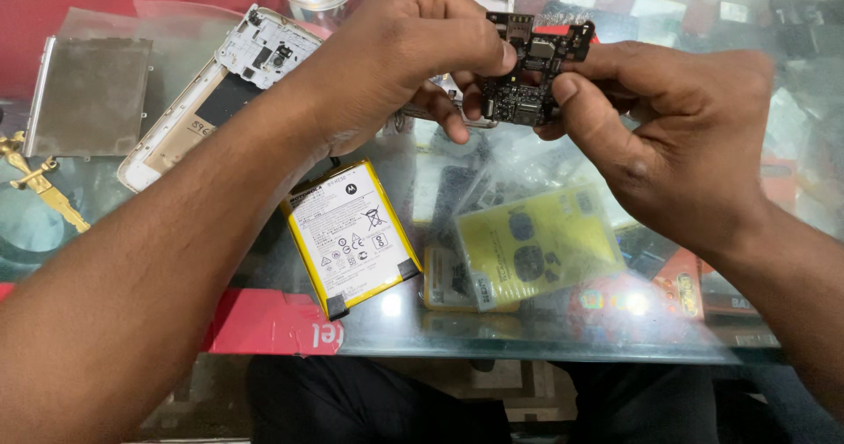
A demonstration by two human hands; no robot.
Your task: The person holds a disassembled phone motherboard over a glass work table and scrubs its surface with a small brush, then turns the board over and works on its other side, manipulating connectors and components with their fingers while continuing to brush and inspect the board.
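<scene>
Left hand [400, 53], right hand [677, 136] — both pinching circuit board [527, 79].

Both forearms are bare from the frame's edge down to the wrist; no sleeve, cuff, watch or bracelet shows on either. The left hand [404, 48] carries no ring on the fingers that can be seen, and its thumbnail is cut short and unpainted. The right hand [686, 145] is likewise without rings or a glove, its thumbnail short and plain. Fine hair shows along the left forearm. Below the near edge of the counter [527, 338], dark trousers [369, 404] cover the person's lap, plain and without visible pattern or seams.
</scene>
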